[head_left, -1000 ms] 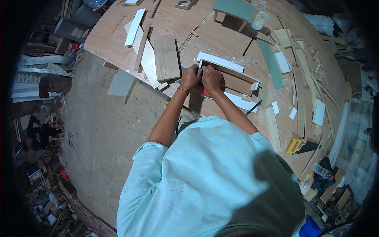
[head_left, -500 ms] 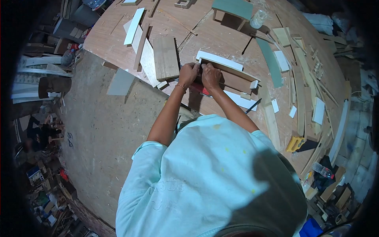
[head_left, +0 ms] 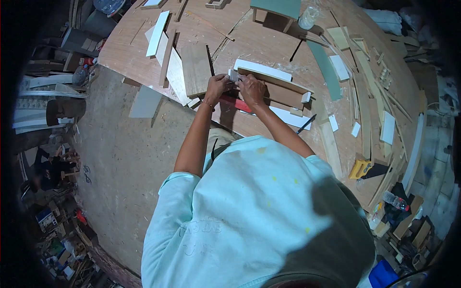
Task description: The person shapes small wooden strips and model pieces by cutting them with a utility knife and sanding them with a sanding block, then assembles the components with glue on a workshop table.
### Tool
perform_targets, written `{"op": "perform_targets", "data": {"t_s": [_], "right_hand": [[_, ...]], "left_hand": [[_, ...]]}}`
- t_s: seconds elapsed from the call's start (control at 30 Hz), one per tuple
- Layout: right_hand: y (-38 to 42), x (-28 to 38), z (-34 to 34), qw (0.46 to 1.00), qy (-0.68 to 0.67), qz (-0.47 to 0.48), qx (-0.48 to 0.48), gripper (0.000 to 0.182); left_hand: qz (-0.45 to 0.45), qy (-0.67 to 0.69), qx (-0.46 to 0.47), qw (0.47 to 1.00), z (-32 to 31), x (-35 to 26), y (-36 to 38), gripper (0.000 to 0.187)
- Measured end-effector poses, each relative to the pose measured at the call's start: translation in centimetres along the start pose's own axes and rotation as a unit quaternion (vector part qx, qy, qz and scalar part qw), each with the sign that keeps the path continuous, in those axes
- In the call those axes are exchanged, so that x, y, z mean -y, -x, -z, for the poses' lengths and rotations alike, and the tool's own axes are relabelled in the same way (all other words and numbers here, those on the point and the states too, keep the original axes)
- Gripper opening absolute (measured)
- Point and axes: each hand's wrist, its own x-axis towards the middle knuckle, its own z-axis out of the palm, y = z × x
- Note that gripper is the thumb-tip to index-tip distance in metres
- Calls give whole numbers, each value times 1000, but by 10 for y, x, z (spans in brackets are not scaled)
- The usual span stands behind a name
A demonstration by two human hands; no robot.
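Observation:
A small white block [head_left: 233,75] shows between my two hands at the left end of a long wooden strip [head_left: 276,79]. My left hand [head_left: 218,88] is closed, its fingertips pinching the block from the left. From the other side, my right hand [head_left: 252,90] is closed with its fingers on the block, near the strip. The exact contact is partly hidden. Another small white block [head_left: 306,97] is at the strip's right end. Under my wrists lies a red-handled tool [head_left: 235,102]. White boards [head_left: 289,118] lie on the near side, with a dark thin tool [head_left: 307,123] beside them.
A brown board [head_left: 197,69] and white strips [head_left: 157,33] lie left on the table [head_left: 125,57]. A green-topped piece [head_left: 276,8] and a clear jar [head_left: 308,18] stand farther back. Wood offcuts and a yellow-handled saw [head_left: 360,169] are on the right. Another person [head_left: 50,168] is far left.
Both hands have shifted slightly left, and the small white block has come into view between them. More of the red-handled tool shows. The whole view has shifted slightly.

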Motion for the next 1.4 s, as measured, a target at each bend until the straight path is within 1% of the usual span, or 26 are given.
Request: {"op": "perform_targets", "data": {"t_s": [0.13,0.2,0.43,0.53,0.6,0.63,0.7,0.73,0.8,0.83,0.87,0.9,0.93,0.97,1.03,1.07,1.1,1.17,1.2,1.23,1.3,1.33,1.37,1.4], "right_hand": [[4,1,2,999,-44,10,-18,23],[7,2,4,997,-79,1,-10,30],[7,3,4,996,-82,12,-27,30],[8,4,7,998,-63,2,-8,30],[8,5,8,995,-81,30,-54,23],[7,6,9,995,-81,31,-53,23],[7,8,10,988,-141,21,-51,22],[7,5,9,989,-141,22,-50,22],[7,-1,7,993,-112,27,-27,22],[8,-5,8,996,-88,18,6,22],[6,-3,7,981,-163,-81,71,22],[5,1,7,929,-345,-82,104,20],[4,17,5,953,-294,-33,61,16],[4,14,15,975,-221,-2,-3,15],[5,17,22,982,-188,1,3,15],[4,20,22,975,-220,-13,11,16],[4,21,23,974,-225,6,8,17],[3,26,29,973,-228,6,26,17],[3,26,29,971,-236,19,26,18],[3,28,30,972,-233,17,22,18],[4,31,34,967,-250,25,31,19],[3,35,41,959,-279,-2,60,23],[1,35,42,959,-278,-1,57,23],[0,34,41,949,-312,2,44,24]], "left_hand": [[-4,-3,-2,1000,4,4,4,25],[26,53,-3,998,7,6,4,25],[18,67,2,998,6,0,14,25],[5,54,11,998,1,-6,20,24],[-23,42,26,998,0,-6,21,23],[-24,43,25,998,-2,-7,23,23],[-68,-16,25,997,-4,-8,26,24],[-72,-8,18,997,-5,-8,25,26],[-76,-31,9,997,-13,-8,24,26],[-82,-58,-11,995,-13,-10,27,27],[-142,-123,-17,982,-15,-1,23,28],[-197,-195,-36,960,-5,4,20,30],[-171,-138,-52,974,-3,-8,32,30],[-144,-70,-32,987,-20,-14,38,29],[-226,-146,-111,957,-17,16,14,27],[-237,-171,-142,946,-25,-1,31,23],[-234,-151,-132,951,-30,-20,46,21],[-172,-85,-124,974,-28,-22,46,18],[-163,-65,-127,976,-26,-24,47,15],[-165,-64,-122,977,-27,-27,48,15],[-213,0,-129,968,-29,-30,49,14],[-211,23,-131,968,-29,-32,50,24],[-213,23,-129,968,-30,-33,50,24],[-229,29,-139,963,-31,-35,50,31]]}}
